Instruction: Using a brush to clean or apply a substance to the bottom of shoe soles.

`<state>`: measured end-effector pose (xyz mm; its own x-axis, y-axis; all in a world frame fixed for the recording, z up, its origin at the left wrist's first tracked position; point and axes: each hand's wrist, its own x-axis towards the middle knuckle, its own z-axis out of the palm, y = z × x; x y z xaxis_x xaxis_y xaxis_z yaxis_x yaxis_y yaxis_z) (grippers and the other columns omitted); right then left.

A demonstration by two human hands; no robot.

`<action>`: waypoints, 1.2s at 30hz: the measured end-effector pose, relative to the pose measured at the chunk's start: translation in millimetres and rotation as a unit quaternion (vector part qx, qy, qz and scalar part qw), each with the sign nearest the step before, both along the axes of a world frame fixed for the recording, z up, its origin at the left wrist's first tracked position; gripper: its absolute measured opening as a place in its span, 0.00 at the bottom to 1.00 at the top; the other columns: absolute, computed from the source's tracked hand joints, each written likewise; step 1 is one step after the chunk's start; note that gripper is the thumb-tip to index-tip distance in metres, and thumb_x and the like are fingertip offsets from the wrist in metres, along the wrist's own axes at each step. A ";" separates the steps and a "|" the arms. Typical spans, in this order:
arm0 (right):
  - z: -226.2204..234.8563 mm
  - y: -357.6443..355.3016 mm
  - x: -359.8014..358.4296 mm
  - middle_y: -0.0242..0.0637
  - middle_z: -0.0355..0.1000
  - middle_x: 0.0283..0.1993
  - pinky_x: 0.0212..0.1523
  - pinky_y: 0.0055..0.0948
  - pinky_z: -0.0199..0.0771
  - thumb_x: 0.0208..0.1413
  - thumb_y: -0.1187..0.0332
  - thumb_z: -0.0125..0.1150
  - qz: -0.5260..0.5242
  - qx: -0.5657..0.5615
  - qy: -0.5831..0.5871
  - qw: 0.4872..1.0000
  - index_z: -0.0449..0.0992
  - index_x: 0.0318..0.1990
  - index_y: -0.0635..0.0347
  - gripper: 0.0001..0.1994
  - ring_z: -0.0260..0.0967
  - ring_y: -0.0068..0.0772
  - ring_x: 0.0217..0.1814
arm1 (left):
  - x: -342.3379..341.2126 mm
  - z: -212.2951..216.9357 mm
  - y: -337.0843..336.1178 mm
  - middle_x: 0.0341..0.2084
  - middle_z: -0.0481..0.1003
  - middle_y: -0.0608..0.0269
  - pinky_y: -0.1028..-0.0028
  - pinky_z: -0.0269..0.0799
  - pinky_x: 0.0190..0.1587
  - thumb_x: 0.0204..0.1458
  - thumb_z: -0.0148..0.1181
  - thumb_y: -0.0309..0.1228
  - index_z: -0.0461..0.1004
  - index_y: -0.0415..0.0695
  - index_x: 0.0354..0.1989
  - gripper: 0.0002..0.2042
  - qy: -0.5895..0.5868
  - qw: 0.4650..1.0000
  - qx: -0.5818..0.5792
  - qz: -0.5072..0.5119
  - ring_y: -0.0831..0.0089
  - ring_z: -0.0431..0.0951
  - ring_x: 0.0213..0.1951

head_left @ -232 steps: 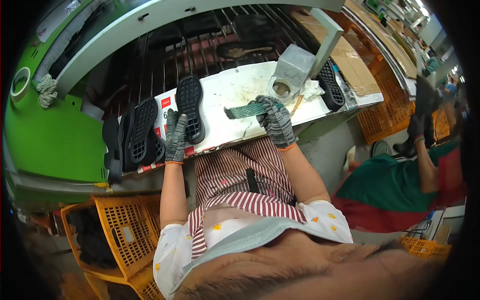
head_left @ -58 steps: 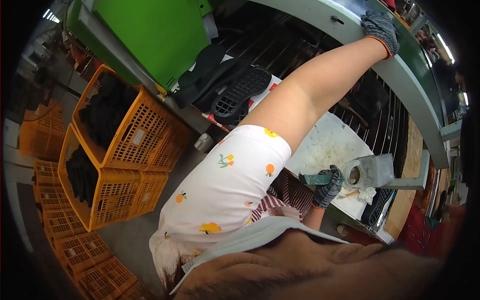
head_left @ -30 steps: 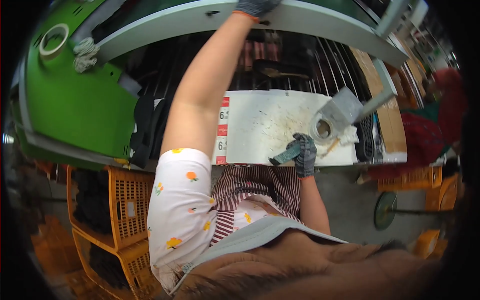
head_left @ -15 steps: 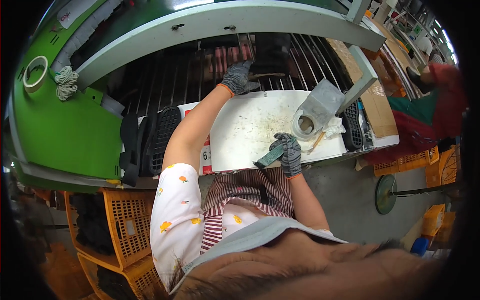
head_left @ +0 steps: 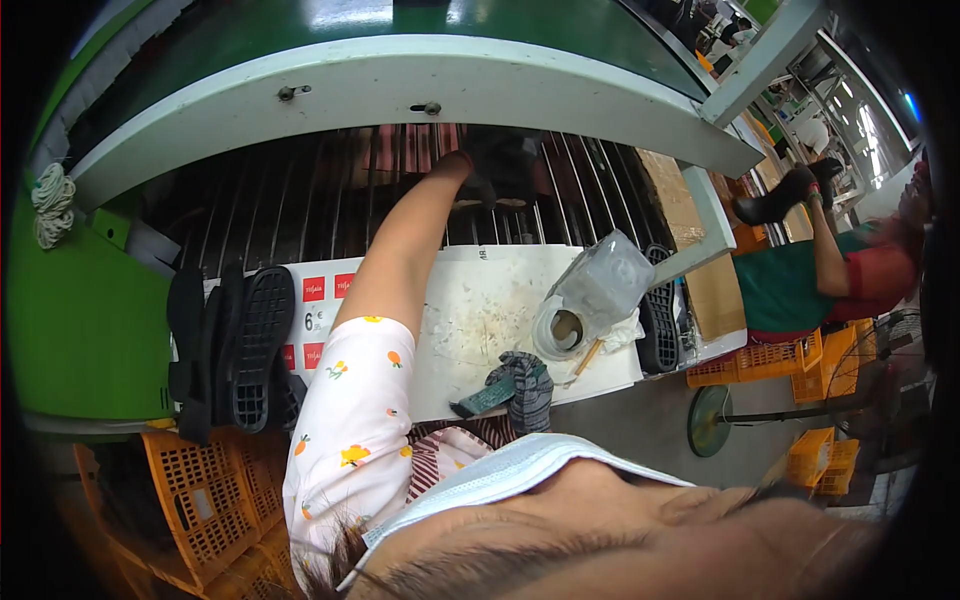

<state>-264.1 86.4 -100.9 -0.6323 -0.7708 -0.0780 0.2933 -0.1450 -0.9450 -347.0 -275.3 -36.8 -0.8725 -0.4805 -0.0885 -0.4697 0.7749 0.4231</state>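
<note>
My left arm stretches under the pale beam to the metal rollers. The gloved left hand point(head_left: 482, 180) is in shadow against a dark, boot-like piece point(head_left: 510, 160), and its fingers are too dark to read. Close to my body, my right hand point(head_left: 528, 388), in a grey knitted glove, is closed round a flat green strip-like tool point(head_left: 485, 398) with a dark end. Under both lies a stained white board point(head_left: 470, 310). A cloudy plastic jug point(head_left: 610, 275) lies tilted on it, its round opening toward me, with a thin wooden stick point(head_left: 587, 358) nearby.
Black treaded soles point(head_left: 262, 345) stand at the left, another sole point(head_left: 659, 320) at the right. The pale beam point(head_left: 360, 80) crosses above the rollers point(head_left: 580, 200). Orange crates point(head_left: 215, 500) sit lower left. At the right, a co-worker point(head_left: 850, 270) holds a black boot point(head_left: 775, 200).
My left hand has reached farther in, onto the dark piece. The view has shifted, so the bench sits lower. My right hand keeps the green tool. The co-worker now shows with a boot.
</note>
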 end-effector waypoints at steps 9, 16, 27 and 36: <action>4.1 -2.7 -3.7 0.40 0.69 0.26 0.30 0.25 0.70 0.57 0.59 0.44 0.012 0.017 0.043 0.999 0.66 0.40 0.67 0.17 0.69 0.30 0.27 | 6.7 -32.1 21.6 0.44 0.70 0.50 0.63 0.67 0.47 0.23 0.68 0.44 0.45 0.42 0.61 0.52 -0.038 0.992 -0.049 0.107 0.57 0.72 0.44; -0.8 -0.9 -2.6 0.39 0.70 0.24 0.27 0.23 0.70 0.55 0.57 0.47 0.027 0.019 0.068 0.997 0.67 0.40 0.65 0.17 0.69 0.29 0.25 | 73.6 -3.3 42.2 0.41 0.68 0.41 0.61 0.69 0.45 0.21 0.68 0.39 0.46 0.42 0.60 0.52 0.063 0.985 -0.090 0.134 0.53 0.72 0.43; 6.7 -0.4 -1.9 0.36 0.71 0.23 0.21 0.18 0.64 0.57 0.59 0.44 0.032 0.037 0.086 0.995 0.68 0.39 0.63 0.15 0.68 0.24 0.22 | 220.7 -37.6 -95.2 0.61 0.43 0.45 0.62 0.38 0.63 0.27 0.63 0.50 0.42 0.41 0.62 0.53 -0.068 0.961 -0.221 0.151 0.52 0.43 0.63; -5.4 -3.9 -1.5 0.39 0.70 0.22 0.20 0.19 0.64 0.55 0.56 0.47 0.020 -0.001 0.067 0.998 0.67 0.39 0.65 0.18 0.66 0.25 0.20 | 208.4 -11.2 -8.5 0.45 0.67 0.45 0.58 0.60 0.52 0.36 0.57 0.35 0.64 0.45 0.51 0.28 0.070 0.942 -0.222 0.240 0.53 0.64 0.52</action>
